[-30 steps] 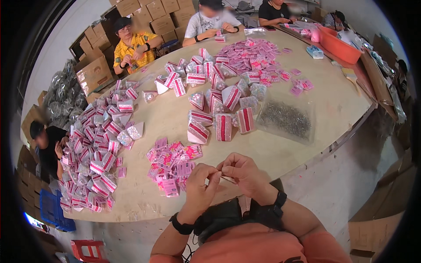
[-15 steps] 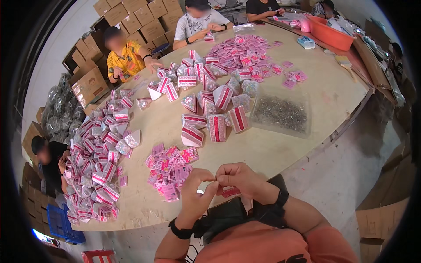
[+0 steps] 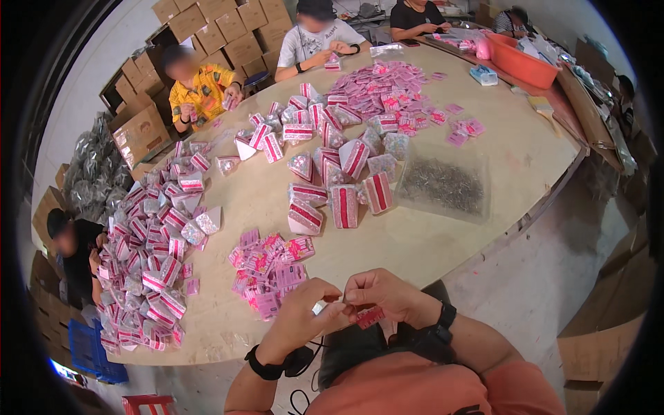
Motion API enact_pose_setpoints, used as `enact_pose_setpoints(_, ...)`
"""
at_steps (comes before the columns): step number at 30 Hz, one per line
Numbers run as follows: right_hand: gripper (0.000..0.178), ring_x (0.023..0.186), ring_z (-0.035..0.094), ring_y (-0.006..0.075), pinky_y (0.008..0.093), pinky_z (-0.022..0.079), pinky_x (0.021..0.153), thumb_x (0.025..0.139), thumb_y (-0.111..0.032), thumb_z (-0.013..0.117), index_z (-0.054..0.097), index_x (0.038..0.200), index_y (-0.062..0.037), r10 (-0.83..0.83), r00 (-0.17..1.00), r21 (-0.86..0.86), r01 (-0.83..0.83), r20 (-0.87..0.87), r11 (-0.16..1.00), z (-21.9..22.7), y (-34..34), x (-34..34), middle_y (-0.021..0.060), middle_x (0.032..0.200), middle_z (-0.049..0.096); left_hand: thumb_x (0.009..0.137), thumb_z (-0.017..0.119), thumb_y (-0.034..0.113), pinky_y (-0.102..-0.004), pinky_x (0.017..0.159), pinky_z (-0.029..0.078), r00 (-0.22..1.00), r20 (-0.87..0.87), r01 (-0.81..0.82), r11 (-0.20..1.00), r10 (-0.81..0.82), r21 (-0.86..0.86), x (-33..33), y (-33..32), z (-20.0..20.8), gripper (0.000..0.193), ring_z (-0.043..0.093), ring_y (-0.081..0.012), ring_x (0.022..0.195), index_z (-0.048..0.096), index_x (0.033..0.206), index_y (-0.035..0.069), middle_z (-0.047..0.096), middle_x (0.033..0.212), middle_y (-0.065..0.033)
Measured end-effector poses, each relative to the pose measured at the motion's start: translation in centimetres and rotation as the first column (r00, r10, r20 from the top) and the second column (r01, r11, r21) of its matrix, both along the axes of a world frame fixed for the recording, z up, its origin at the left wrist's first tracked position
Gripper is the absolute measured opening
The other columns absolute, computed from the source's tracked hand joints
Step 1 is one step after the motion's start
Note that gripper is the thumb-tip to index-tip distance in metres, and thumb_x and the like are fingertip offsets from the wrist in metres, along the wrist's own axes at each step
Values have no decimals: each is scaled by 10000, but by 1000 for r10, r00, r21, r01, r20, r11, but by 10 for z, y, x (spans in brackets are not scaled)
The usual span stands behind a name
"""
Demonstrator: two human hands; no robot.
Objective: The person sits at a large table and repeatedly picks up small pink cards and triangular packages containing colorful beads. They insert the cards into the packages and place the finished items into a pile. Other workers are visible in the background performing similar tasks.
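Close together at the table's near edge, my left hand [image 3: 308, 312] and my right hand [image 3: 384, 294] meet at the fingertips. A small pink-and-red printed card [image 3: 370, 317] hangs under my right fingers, which are pinched on its top. My left thumb and forefinger are closed beside the card; whatever lies between them is too small to make out. Just beyond my left hand is a loose pile of pink printed cards [image 3: 270, 266]. Farther in lie several cake-slice-shaped pieces [image 3: 344, 206] in clear wrap, pale pink with a red band.
A clear shallow tray [image 3: 477, 216] of small metal pins lies to the right. Wrapped slices [image 3: 149, 256] are heaped along the left side, and more pink cards [image 3: 384, 86] at the back. A brush [image 3: 543, 111] and an orange basin [image 3: 522, 62] sit far right. Co-workers sit around the table.
My left hand has shifted slightly down and left, its fingers now nearer the card. More of the card shows under my right hand. The co-worker in yellow has drawn a hand back from the pile.
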State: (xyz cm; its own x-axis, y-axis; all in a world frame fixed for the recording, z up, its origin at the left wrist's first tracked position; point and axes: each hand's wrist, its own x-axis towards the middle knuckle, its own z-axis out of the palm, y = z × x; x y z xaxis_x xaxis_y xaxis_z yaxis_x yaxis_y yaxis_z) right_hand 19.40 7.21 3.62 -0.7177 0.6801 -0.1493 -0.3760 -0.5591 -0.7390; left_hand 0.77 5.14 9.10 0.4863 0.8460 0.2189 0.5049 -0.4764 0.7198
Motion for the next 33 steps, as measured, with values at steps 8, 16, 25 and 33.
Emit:
enact_pose_setpoints(8, 186, 672, 593, 146, 275, 483, 603, 827, -136, 575, 501, 947, -16, -291, 892, 511, 81, 346, 856, 19, -12, -8, 74, 736, 585, 797, 592, 68, -225, 509, 378, 955, 172, -203, 956, 240, -211, 6, -4, -25, 86, 474, -79, 563, 539, 757, 13, 511, 617, -12)
enact_pose_setpoints(16, 149, 681, 571, 351, 413, 447, 565, 807, -171, 534, 460, 855, -50, -696, 589, 905, -169, 411, 391, 18, -17, -10, 167, 731, 577, 877, 485, 132, -192, 490, 331, 827, 437, -71, 838, 352, -541, 16, -2, -32, 182, 418, -43, 545, 511, 725, 38, 476, 592, 12)
enact_pose_setpoints(25, 111, 549, 589, 182, 284, 477, 503, 823, -90, 533, 540, 891, -2, -616, 710, 725, 218, 342, 654, 22, -10, 2, 88, 660, 579, 836, 530, 151, -240, 552, 402, 936, 140, -310, 945, 323, -106, 7, 34, -11, 156, 485, -101, 590, 532, 804, -1, 516, 659, -31)
enact_pose_setpoints(33, 99, 536, 580, 154, 245, 475, 491, 833, -78, 531, 546, 877, 9, -423, 885, 46, 423, 192, 905, 3, 11, 28, 79, 653, 574, 824, 478, 424, -449, 766, 438, 678, -146, -700, 694, 720, 168, -15, 148, -26, 533, 568, -405, 853, 446, 1102, -30, 585, 866, -255)
